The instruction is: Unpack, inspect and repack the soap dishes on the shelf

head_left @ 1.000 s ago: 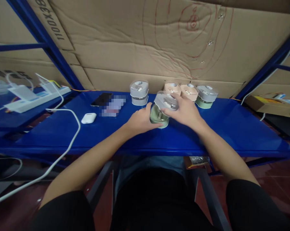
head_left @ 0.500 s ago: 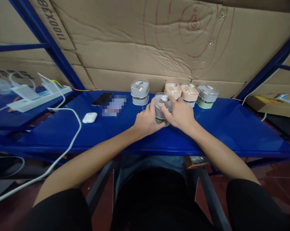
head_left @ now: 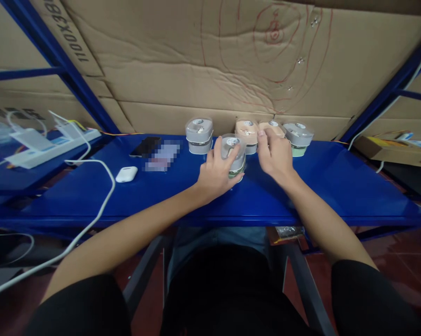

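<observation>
My left hand [head_left: 215,175] is wrapped round a grey-topped container with a green base [head_left: 235,156], near the middle of the blue table [head_left: 182,196]. Right of it, my right hand [head_left: 276,154] has its fingers curled in front of a peach-topped container [head_left: 267,126] that it partly covers; whether it grips anything is hidden. Another peach-topped container [head_left: 246,133] stands just behind the held one. A grey container [head_left: 199,135] stands to the left, and a grey-lidded one with a green base [head_left: 298,135] to the right.
A white earbud case [head_left: 127,174], a black phone [head_left: 145,146] and a blurred item [head_left: 163,155] lie on the left. A white power strip [head_left: 52,149] and white cable [head_left: 107,200] are further left. Cardboard [head_left: 161,60] stands behind; an open box [head_left: 392,150] is at right.
My right hand has let go of the grey-topped container and moved right, to the peach-topped container. My left hand stays on the grey-topped container. The view has shifted slightly.
</observation>
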Action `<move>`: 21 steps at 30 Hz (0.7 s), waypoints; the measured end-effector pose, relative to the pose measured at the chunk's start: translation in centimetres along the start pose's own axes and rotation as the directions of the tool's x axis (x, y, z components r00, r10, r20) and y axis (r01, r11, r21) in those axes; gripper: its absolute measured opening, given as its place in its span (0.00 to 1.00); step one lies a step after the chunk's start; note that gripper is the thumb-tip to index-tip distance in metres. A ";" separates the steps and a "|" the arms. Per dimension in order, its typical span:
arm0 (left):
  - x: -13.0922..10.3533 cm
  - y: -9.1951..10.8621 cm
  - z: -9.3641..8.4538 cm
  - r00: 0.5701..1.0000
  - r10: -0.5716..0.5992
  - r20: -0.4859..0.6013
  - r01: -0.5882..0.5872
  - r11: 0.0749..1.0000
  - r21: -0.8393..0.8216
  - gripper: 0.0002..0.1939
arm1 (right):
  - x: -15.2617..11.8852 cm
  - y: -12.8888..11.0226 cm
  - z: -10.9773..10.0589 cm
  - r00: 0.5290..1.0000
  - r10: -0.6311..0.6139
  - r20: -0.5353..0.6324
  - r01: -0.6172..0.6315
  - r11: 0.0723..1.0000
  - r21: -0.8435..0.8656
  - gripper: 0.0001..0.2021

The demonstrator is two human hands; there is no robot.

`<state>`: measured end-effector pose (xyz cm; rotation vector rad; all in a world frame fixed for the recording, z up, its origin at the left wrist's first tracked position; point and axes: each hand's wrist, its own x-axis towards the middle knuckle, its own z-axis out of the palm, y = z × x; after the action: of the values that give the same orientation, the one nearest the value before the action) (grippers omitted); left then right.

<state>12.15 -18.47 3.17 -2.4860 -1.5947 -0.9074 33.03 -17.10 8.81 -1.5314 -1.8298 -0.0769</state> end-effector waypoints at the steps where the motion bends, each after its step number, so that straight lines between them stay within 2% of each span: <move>1: 0.1 0.2 0.0 1.000 0.002 -0.003 -0.002 1.000 -0.003 0.50 | 0.3 0.4 0.0 1.000 0.007 -0.006 -0.007 1.000 0.005 0.39; 4: 0.2 0.6 -0.1 1.000 0.004 -0.006 -0.004 1.000 0.012 0.51 | 0.9 1.4 0.1 0.999 0.041 -0.019 -0.041 0.999 0.000 0.39; 8: 0.4 0.9 0.1 1.000 -0.002 0.016 0.002 1.000 0.029 0.45 | 1.4 1.8 0.3 0.995 0.100 0.000 -0.100 0.995 -0.010 0.38; 16: 0.6 -0.4 0.2 1.000 -0.003 -0.001 0.003 0.999 0.042 0.42 | 1.8 2.6 0.9 0.995 0.100 -0.015 -0.099 0.994 0.035 0.32; 21: 1.0 -0.4 -1.0 0.984 -0.169 0.052 0.154 0.964 0.218 0.42 | 2.0 3.5 2.0 0.992 0.052 -0.116 -0.044 0.997 0.070 0.35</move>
<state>11.66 -17.80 4.40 -2.2927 -1.8328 -0.6299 35.07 -13.45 7.11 -1.4918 -1.6856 -0.0809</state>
